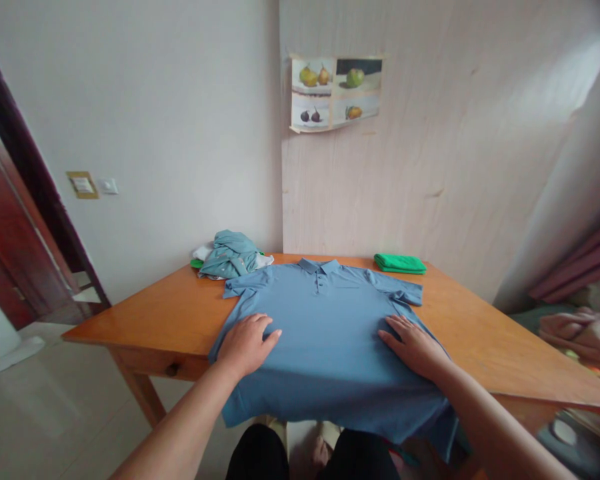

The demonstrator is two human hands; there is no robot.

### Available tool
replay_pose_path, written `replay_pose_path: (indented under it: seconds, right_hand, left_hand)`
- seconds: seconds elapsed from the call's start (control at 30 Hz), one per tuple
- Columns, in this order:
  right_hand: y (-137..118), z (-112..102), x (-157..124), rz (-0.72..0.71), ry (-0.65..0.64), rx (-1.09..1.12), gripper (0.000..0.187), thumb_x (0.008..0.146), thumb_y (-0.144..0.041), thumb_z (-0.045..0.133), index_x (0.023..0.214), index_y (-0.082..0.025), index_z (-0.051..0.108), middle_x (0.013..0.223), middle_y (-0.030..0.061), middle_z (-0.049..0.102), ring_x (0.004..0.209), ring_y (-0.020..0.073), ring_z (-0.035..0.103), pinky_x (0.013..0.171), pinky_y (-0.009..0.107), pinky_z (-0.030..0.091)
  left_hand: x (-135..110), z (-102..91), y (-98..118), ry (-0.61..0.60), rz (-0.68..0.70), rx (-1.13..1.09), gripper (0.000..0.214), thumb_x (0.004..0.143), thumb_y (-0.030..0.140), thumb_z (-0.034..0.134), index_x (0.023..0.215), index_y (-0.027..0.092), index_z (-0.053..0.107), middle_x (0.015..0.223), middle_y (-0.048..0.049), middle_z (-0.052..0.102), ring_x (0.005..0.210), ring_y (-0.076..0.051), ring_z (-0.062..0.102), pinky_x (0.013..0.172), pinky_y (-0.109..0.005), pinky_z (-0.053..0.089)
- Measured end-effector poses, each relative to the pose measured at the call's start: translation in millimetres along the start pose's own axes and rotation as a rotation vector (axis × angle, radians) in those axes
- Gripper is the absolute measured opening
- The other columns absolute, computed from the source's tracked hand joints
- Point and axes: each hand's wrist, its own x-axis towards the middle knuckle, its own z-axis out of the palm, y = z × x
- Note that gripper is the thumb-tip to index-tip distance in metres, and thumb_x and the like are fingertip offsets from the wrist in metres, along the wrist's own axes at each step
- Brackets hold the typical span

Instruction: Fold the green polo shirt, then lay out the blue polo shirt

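A blue short-sleeved polo shirt (325, 327) lies face up on the wooden table, its buttoned collar toward the wall. Its hem hangs over the front edge above my knees. My left hand (249, 342) rests flat on the shirt's left side, thumb apart from the fingers. On the right side of the shirt my right hand (411, 341) lies palm down, fingers stretched out. Neither hand grips the cloth. Both sleeves are spread outward, the right one somewhat creased.
A crumpled pile of grey-green clothes (231, 257) sits at the table's back left. The folded green cloth (400, 263) lies at the back right. A drawer knob (173, 369) is on the table's (155, 320) front. Fruit pictures (336, 93) hang on the wall.
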Motion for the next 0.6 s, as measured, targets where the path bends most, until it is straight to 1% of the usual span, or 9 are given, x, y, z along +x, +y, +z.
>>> replay_pose_path:
  seconds: [0.13,0.3,0.47,0.6]
  right_hand:
    - [-0.3,0.9,0.8,0.001,-0.010,0.002,0.072,0.097,-0.063,0.035,0.142,-0.011,0.054,0.152,0.0153,0.047,0.146,0.0328,0.034,0.118,0.050,0.032]
    - [-3.9,-2.5,0.3,0.022,-0.026,-0.004,0.073,0.097,-0.064,0.034,0.144,-0.011,0.052,0.152,0.0152,0.047,0.146,0.0320,0.033,0.119,0.048,0.030]
    - [-9.6,-8.4,-0.7,0.035,-0.050,0.000,0.074,0.098,-0.063,0.032,0.144,-0.010,0.052,0.153,0.0161,0.045,0.147,0.0320,0.032,0.120,0.048,0.028]
    - [-11.9,-9.5,-0.9,0.047,-0.054,0.015,0.073,0.098,-0.063,0.033,0.145,-0.010,0.051,0.155,0.0159,0.044,0.147,0.0317,0.031,0.120,0.049,0.027]
  left_hand:
    - [0.3,0.0,-1.3,-0.003,0.006,0.006,0.043,0.097,0.049,0.044,0.120,0.022,0.066,0.130,-0.0096,0.066,0.124,-0.025,0.058,0.105,-0.035,0.042]
    - [1.2,0.2,-1.6,-0.006,-0.009,0.002,0.042,0.097,0.050,0.045,0.120,0.022,0.067,0.131,-0.0088,0.066,0.125,-0.024,0.058,0.105,-0.035,0.042]
    - [2.9,0.3,-2.4,-0.010,-0.004,-0.011,0.042,0.096,0.050,0.046,0.119,0.022,0.067,0.131,-0.0088,0.066,0.125,-0.025,0.057,0.106,-0.036,0.042]
    - [3.4,3.2,-6.4,-0.002,0.010,-0.011,0.042,0.097,0.049,0.046,0.119,0.021,0.066,0.131,-0.0094,0.066,0.124,-0.025,0.058,0.105,-0.037,0.042]
